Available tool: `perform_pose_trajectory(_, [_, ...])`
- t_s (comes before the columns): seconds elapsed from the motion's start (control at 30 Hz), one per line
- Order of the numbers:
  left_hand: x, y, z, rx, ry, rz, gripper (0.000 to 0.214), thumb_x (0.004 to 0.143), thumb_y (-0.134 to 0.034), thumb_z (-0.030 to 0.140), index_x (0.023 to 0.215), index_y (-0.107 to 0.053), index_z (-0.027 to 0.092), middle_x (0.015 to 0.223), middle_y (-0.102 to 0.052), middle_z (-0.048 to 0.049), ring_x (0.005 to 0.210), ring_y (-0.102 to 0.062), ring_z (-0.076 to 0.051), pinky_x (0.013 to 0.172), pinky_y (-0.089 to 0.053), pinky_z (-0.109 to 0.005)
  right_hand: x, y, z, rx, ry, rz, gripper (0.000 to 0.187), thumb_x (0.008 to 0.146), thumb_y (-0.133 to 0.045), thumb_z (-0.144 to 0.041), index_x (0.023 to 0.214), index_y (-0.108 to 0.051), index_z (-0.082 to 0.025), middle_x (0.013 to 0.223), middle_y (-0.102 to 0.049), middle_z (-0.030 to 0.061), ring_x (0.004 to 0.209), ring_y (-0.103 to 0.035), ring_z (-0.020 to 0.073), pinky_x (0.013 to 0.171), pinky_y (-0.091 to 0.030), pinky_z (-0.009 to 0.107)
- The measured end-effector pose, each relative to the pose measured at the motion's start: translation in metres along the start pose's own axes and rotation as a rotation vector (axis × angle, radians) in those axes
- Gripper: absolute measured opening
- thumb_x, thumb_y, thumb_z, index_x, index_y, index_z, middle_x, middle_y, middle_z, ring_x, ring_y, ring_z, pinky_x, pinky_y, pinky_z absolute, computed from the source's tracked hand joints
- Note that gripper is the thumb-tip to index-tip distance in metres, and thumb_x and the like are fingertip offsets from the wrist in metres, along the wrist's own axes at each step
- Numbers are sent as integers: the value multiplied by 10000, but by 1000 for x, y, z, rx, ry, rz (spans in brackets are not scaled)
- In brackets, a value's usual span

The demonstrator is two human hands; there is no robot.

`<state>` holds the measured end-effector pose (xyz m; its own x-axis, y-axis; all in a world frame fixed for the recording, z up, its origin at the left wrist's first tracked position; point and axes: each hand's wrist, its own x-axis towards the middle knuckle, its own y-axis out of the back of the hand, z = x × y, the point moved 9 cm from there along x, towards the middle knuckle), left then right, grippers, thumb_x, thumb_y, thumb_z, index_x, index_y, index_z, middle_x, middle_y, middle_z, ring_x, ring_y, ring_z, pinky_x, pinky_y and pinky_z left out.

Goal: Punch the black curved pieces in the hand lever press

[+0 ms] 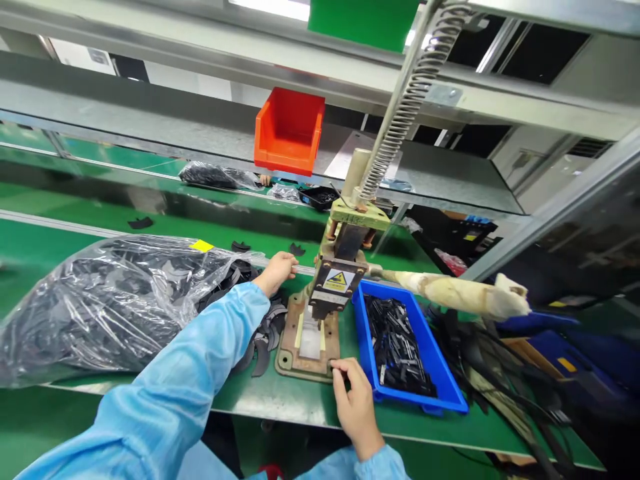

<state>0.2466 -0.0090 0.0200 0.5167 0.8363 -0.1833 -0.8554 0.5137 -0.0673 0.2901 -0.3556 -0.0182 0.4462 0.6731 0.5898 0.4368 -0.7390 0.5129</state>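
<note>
My left hand [277,272] is closed beside the press, left of its head, with fingertips pressed together; anything in them is hidden. The hand press [336,277] stands upright on the bench, a yellow warning label on its head and a pale block on its base. At the base's front right corner, my right hand [356,403] has its thumb and index finger bent close together; what they hold, if anything, I cannot make out. Beside my left arm, a clear plastic bag [135,300] lies full of dark curved pieces. Loose curved pieces [261,359] spill out near the press base.
A blue tray [453,393] of small black parts sits right of the press. The press's wrapped lever [455,292] sticks out above it. An orange bin [286,160] rests on the shelf [190,127] behind. Black straps [500,373] lie farther right.
</note>
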Motion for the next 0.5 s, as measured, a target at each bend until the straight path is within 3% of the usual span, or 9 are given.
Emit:
perform_pose_trajectory(0.07, [-37, 1, 6, -18, -71, -28, 179, 942, -729, 230, 1080, -638, 161, 1004, -685, -49, 758, -660, -114, 647, -501, -225, -3, -2, -10, -3, 35, -16, 160, 1043, -547, -215, 1059, -704, -241, 958, -737, 64, 878, -730, 216, 761, -623, 361])
perform_pose_trajectory(0.17, [-112, 11, -3, 0, -259, -57, 324, 959, -731, 418, 1186, -665, 196, 1048, -713, -55, 836, -665, -150, 711, -520, -248, -9, 1, -30, -8, 92, -80, 170, 1036, -543, -230, 1057, -711, -241, 935, -746, 61, 878, -728, 207, 771, -626, 364])
perform_pose_trajectory(0.27, [-186, 27, -40, 182, -386, -138, 373, 1012, -653, 556, 1187, -710, 232, 1097, -746, -71, 945, -688, -204, 873, -552, -316, 1, 23, -40, -54, 110, -148, 182, 1029, -545, -275, 1036, -724, -243, 919, -756, 56, 871, -722, 198, 787, -625, 365])
perform_pose_trajectory(0.33, [-224, 29, -75, 319, -412, -305, 377, 1045, -585, 576, 1033, -752, 238, 1021, -756, -74, 953, -700, -234, 887, -555, -340, 21, 48, -31, -145, 55, -153, 221, 1044, -519, -310, 1047, -725, -231, 956, -760, 70, 904, -714, 201, 844, -618, 387])
perform_pose_trajectory(0.4, [-248, 32, -109, 403, -394, -416, 456, 1052, -526, 612, 883, -750, 253, 862, -739, -60, 828, -703, -239, 791, -567, -346, 46, 74, -10, -290, -66, -144, 260, 1062, -488, -330, 1101, -715, -209, 1012, -754, 91, 935, -702, 201, 893, -606, 398])
perform_pose_trajectory(0.5, [-264, 42, -135, 541, -402, -391, 489, 946, -584, 678, 660, -695, 297, 640, -668, -33, 622, -672, -254, 618, -557, -362, 68, 99, 30, -534, -300, -236, 242, 982, -673, -370, 1128, -714, -182, 1048, -765, 109, 962, -716, 207, 896, -609, 375])
